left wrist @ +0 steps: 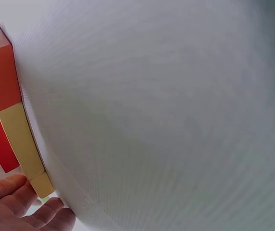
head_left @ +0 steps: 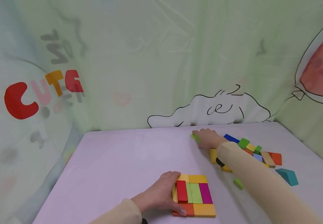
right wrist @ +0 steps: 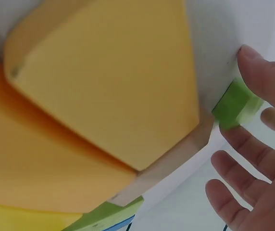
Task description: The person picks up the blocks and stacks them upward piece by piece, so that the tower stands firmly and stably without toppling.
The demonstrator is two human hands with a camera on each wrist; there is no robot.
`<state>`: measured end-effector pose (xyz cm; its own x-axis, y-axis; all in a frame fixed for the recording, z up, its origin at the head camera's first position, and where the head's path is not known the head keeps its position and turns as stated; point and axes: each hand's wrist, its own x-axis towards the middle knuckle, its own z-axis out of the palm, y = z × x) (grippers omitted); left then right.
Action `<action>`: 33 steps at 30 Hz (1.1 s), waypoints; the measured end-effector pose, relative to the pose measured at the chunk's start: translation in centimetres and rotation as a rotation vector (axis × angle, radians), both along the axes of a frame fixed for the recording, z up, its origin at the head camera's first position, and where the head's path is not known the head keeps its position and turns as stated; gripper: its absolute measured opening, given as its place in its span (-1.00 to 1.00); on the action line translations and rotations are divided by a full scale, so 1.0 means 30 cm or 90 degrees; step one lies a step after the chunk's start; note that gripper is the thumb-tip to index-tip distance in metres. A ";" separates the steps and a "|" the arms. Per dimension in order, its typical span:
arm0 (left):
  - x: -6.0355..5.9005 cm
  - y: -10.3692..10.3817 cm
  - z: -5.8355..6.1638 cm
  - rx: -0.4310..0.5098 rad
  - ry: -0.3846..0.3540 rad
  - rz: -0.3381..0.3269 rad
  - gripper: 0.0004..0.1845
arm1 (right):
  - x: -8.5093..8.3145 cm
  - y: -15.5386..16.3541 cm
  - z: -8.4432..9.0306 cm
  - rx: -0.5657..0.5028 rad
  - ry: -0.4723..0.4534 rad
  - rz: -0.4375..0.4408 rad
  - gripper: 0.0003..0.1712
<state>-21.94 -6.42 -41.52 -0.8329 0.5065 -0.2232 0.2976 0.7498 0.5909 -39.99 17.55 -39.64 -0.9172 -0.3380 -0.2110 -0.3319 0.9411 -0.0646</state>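
One flat block square [head_left: 196,193] lies near us on the counter [head_left: 136,155]; our left hand [head_left: 162,193], fingers half spread, grips its left side, probably to steady it. Beyond, our right hand [head_left: 209,139] pinches a light-green block [head_left: 195,137], fingers narrowly parted; loose blocks [head_left: 268,159] lie rightward, seemingly for easy reach.

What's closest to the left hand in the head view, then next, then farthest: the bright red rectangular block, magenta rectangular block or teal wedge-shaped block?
1. Bright red rectangular block: just right of the left hand.
2. Magenta rectangular block: farther right.
3. Teal wedge-shaped block: far over on the right.
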 end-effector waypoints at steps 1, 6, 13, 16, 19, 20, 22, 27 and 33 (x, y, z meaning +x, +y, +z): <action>0.000 -0.001 -0.001 0.000 0.002 -0.002 0.12 | -0.001 -0.005 0.001 0.003 -0.003 0.003 -0.19; 0.001 -0.001 0.003 -0.007 0.010 -0.005 0.14 | 0.003 -0.018 0.013 -0.012 -0.037 -0.011 -0.20; 0.000 0.004 0.000 -0.012 0.014 -0.008 0.14 | -0.005 -0.001 0.002 -0.035 -0.028 -0.027 -0.16; 0.000 0.004 -0.002 -0.013 0.015 -0.008 0.14 | -0.010 0.005 -0.003 -0.034 -0.024 -0.022 -0.18; 0.000 0.005 0.000 -0.015 0.009 -0.003 0.14 | -0.003 0.010 0.000 -0.042 -0.024 -0.020 -0.22; 0.001 0.006 0.001 -0.014 0.005 -0.002 0.14 | 0.005 0.013 0.004 -0.045 -0.023 -0.017 -0.22; 0.002 0.009 0.000 -0.013 0.000 0.001 0.14 | 0.027 0.016 0.017 -0.051 -0.009 -0.004 -0.23; 0.006 0.012 -0.003 -0.015 -0.005 0.010 0.15 | 0.143 0.017 0.076 -0.079 0.032 0.039 -0.27; 0.009 0.012 0.005 -0.010 -0.012 0.014 0.16 | 0.357 0.029 0.098 -0.114 0.043 0.076 -0.30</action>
<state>-21.66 -6.06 -41.36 -0.8392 0.4851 -0.2460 0.2707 0.7648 0.5846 -29.28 18.42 -36.71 -0.8782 -0.4721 -0.0766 -0.4501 0.8700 -0.2014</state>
